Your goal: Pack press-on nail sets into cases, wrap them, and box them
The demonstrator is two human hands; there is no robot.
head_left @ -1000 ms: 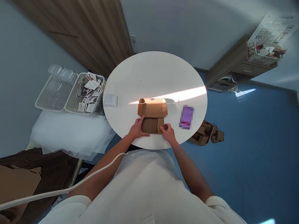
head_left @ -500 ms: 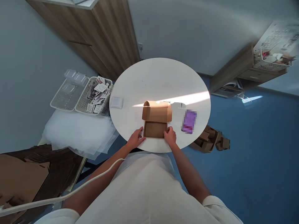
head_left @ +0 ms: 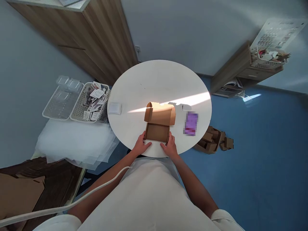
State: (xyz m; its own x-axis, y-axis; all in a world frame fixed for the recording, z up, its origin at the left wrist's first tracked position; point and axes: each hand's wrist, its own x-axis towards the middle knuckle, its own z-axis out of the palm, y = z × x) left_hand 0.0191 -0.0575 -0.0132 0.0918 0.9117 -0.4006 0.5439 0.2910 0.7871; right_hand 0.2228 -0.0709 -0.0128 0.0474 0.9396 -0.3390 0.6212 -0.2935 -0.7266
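Note:
An unfolded-lid cardboard box (head_left: 157, 132) lies on the round white table (head_left: 158, 77), its tray part facing me and its lid raised on the far side. Nothing can be seen inside the tray. My left hand (head_left: 141, 145) touches the box's near left corner, thumb spread away from the fingers. At the near right corner is my right hand (head_left: 170, 146), fingers along the side wall and thumb apart. Neither hand is closed round the box. A pixelated purple item (head_left: 191, 124) lies to the right of the box.
A small white stack (head_left: 115, 108) sits at the table's left edge. Beyond it are a basket of printed cards (head_left: 95, 101), a basket of clear plastic cases (head_left: 63, 99) and translucent sheets (head_left: 74, 138). Cardboard boxes (head_left: 211, 141) lie on the floor at right.
My right hand has let go of the tray's right wall and its thumb has spread. My left hand has come against the left corner. The box has turned slightly, and the view has shifted.

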